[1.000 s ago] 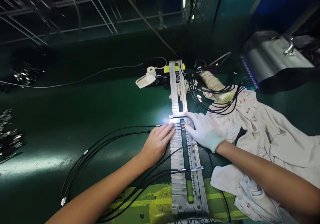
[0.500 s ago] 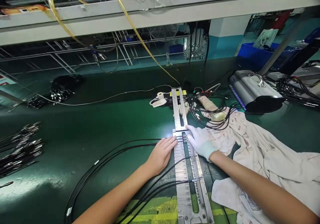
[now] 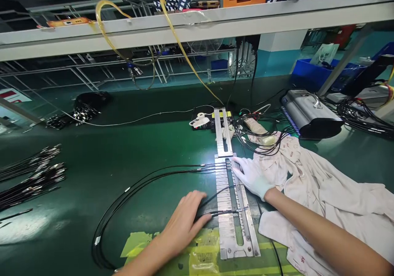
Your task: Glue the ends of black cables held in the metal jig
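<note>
A slotted metal fixture (image 3: 224, 194) lies lengthwise on the bench, with black cables laid across its grooves. My left hand (image 3: 187, 216), bare, is to the left of it, fingers and thumb apart, over the lower black cables (image 3: 217, 213). Part of those cables is hidden by the hand. In a white glove, my right hand (image 3: 250, 175) rests against the fixture's right rail near its upper end. Its fingertips are stretched toward the ends of the upper black cables (image 3: 184, 169), which loop away to the left.
A slotted metal bar (image 3: 223, 132) extends from the fixture's far end. White cloth (image 3: 320, 190) covers the right side. Beyond lie a coiled cable bundle (image 3: 246, 138) and a silver-black machine (image 3: 310, 114). More cable bundles (image 3: 33, 181) lie left. A shelf beam (image 3: 197, 30) crosses above.
My left hand has left the upper cables and moved down and toward me to the lower ones, its fingers spreading. My right hand stays at the fixture's upper end. The view has shifted slightly.
</note>
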The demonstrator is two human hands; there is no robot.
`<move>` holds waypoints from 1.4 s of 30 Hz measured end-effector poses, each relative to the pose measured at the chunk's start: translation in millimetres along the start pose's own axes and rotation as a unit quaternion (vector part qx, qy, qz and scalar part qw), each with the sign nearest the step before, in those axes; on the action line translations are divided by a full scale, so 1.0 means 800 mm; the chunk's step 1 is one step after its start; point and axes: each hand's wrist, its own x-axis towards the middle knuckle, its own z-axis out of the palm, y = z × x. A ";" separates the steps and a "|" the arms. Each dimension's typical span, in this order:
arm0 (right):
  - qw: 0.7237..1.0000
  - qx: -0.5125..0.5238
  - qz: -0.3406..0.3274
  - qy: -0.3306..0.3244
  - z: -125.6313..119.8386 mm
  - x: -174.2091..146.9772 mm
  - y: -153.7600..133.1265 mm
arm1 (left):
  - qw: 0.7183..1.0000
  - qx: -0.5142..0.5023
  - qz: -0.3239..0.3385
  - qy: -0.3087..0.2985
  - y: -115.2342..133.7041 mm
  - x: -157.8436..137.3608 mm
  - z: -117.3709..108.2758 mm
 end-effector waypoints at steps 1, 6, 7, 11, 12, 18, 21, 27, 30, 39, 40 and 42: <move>1.000 0.006 -0.005 -0.001 0.000 -0.003 0.001 | 1.000 0.010 -0.029 -0.004 0.004 -0.019 0.001; 1.000 0.029 -0.007 0.000 0.002 -0.003 0.005 | 0.989 0.074 -0.115 0.052 0.010 -0.060 0.027; 0.999 0.031 -0.008 0.001 0.002 -0.001 0.005 | 0.988 0.078 -0.116 0.073 0.009 -0.061 0.031; 0.999 0.034 -0.011 0.002 0.001 0.000 0.006 | 0.982 0.122 -0.056 0.131 -0.018 -0.057 0.023; 0.999 0.035 -0.012 0.002 0.000 -0.001 0.006 | 0.981 0.141 -0.018 0.135 -0.029 -0.056 0.016; 0.999 0.046 -0.011 0.003 0.001 -0.002 0.007 | 0.979 0.151 0.120 0.062 -0.083 -0.034 -0.028; 0.999 0.050 -0.010 -0.001 0.003 -0.001 0.008 | 0.992 0.089 0.087 0.018 -0.068 -0.011 -0.024; 0.999 0.049 -0.010 -0.015 0.001 0.003 0.009 | 0.990 -0.089 0.075 -0.085 -0.022 0.036 0.006; 0.998 0.055 -0.016 -0.019 0.000 0.004 0.010 | 0.987 -0.132 0.070 -0.060 -0.018 0.051 0.009; 0.997 0.073 -0.021 -0.021 -0.002 0.003 0.012 | 0.985 0.045 0.161 0.029 -0.051 0.119 0.020; 0.997 0.074 -0.021 -0.023 -0.003 0.003 0.011 | 0.984 0.053 0.170 0.026 -0.055 0.123 0.021; 0.997 0.076 -0.019 -0.024 -0.005 0.004 0.011 | 0.980 0.074 0.183 0.019 -0.060 0.129 0.022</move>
